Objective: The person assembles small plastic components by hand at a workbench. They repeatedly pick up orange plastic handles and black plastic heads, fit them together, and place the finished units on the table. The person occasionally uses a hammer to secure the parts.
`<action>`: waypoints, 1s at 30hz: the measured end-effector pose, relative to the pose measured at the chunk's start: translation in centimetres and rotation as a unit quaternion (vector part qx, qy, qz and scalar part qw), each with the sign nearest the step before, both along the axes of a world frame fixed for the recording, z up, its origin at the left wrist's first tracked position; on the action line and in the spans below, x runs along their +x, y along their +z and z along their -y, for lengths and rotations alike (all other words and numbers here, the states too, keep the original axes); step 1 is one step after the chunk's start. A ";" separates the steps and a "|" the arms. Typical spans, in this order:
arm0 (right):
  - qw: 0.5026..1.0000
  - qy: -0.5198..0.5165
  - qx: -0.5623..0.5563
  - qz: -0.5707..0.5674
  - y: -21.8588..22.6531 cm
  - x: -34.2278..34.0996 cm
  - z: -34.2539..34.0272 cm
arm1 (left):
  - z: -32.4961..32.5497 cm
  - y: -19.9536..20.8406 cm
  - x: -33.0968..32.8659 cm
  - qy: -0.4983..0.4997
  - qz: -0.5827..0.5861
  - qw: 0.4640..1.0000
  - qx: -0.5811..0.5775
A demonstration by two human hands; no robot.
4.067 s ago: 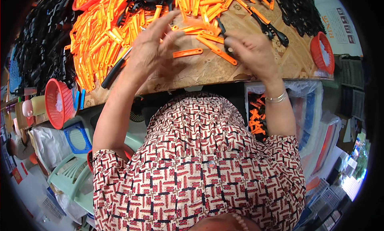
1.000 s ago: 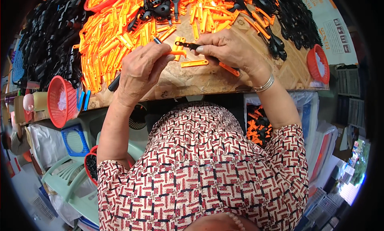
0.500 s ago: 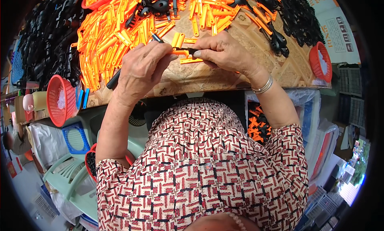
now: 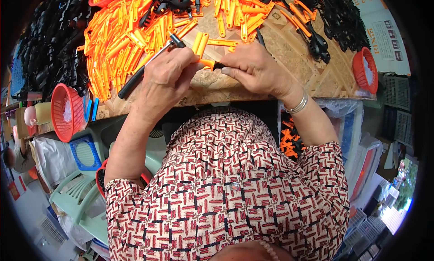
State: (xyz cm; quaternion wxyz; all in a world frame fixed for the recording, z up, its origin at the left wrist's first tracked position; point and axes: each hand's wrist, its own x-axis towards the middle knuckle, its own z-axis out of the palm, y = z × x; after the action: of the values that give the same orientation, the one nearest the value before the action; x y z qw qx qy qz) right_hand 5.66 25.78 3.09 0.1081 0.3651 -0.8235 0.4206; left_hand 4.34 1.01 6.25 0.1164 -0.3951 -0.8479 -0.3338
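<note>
My left hand [image 4: 168, 75] is closed around an orange plastic handle piece [image 4: 207, 63], pinching it between thumb and fingers. My right hand [image 4: 258, 70] grips a small black plastic part [image 4: 218, 66] whose tip meets the orange piece's right end; how far they join is too small to tell. Beside and partly behind my left hand lies a hammer [image 4: 131, 83] with a black handle. Just beyond my fingers are two orange pieces [image 4: 200, 44] side by side and another orange strip [image 4: 222, 42]. A thin black rod-like part [image 4: 261, 37] sticks out behind my right hand.
A large heap of orange handles [image 4: 118, 48] covers the table's left. Black parts pile up at far left [image 4: 54, 39] and far right [image 4: 341, 23]. Red baskets stand at the left [image 4: 61, 109] and right [image 4: 364, 72] edges. Below the table sits a lined box [image 4: 350, 121] near my right arm.
My hands have shifted slightly, the right one a little lower, with the orange and black pieces still between them. More of the hammer shows beside my left hand.
</note>
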 end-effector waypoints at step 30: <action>0.815 -0.340 0.423 -0.203 -1.7 0.6 -10.2 | -2.1 -3.7 -1.8 0.059 0.111 0.990 -0.068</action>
State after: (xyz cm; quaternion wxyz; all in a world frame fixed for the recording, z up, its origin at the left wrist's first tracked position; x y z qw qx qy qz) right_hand 6.29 35.99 1.38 0.2436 0.1485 -0.9513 -0.1163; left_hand 2.49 3.06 2.59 0.0140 -0.3119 -0.8982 -0.3096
